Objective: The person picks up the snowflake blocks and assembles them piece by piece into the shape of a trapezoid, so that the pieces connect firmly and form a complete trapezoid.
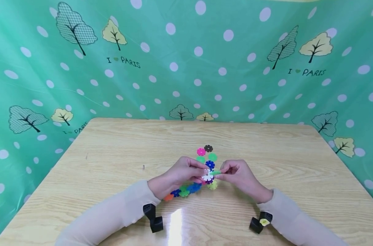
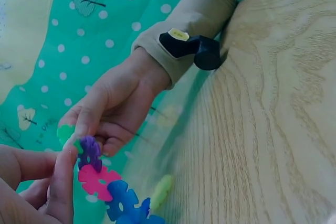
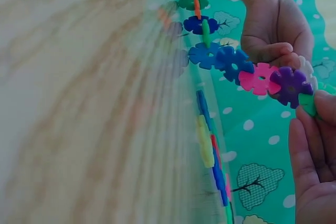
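One white disc (image 1: 206,178) pinched in your left hand (image 1: 185,171), one green disc (image 1: 216,173) at its 3 o'clock pinched in your right hand (image 1: 240,176), one brown disc (image 1: 206,149) beyond at 12 o'clock

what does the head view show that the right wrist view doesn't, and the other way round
Only the head view shows the black wrist cameras and the brown disc on the table.

Only the right wrist view shows the dark green disc at the far end of the chain, past an orange disc.

Both show the left hand, the right hand pinching a bright green disc, the white disc and the dotted curtain.
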{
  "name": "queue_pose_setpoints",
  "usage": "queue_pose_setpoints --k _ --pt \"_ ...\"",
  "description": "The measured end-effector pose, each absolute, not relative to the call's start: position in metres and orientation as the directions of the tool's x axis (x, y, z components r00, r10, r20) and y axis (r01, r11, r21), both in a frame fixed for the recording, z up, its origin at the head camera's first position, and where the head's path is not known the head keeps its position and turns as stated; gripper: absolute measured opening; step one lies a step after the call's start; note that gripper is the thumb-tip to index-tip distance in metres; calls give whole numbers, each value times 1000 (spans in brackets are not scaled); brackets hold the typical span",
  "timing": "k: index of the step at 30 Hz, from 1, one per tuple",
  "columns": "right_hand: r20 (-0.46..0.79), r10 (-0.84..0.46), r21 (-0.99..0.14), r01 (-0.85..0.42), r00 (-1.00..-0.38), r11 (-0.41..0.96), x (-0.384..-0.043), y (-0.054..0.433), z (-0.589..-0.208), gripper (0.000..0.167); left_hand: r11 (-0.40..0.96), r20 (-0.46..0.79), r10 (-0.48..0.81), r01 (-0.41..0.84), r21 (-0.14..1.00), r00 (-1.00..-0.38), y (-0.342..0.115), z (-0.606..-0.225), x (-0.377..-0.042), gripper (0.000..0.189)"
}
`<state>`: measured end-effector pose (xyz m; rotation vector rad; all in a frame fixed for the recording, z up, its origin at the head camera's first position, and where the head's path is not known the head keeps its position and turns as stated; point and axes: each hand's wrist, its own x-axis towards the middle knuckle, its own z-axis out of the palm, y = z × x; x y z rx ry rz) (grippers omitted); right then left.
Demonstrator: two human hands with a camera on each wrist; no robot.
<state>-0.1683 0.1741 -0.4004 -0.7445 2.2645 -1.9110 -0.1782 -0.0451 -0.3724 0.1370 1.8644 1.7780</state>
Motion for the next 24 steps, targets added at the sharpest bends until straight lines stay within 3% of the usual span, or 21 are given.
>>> queue_pose_setpoints --k 10,19,24 --pt "218 -427 -951 -289 -878 110 -172 175 -395 11 200 -294 500 -221 954 -815 -55 -370 -186 19" --pt "186 -441 -964 -249 -878 90 -169 186 -398 12 221 -255 533 -157 962 -807 -75 -375 -201 32" --pt "167 -454 -970 -227 -875 83 -169 190 -400 11 229 -251 589 -140 963 -768 -82 -386 -207 34"
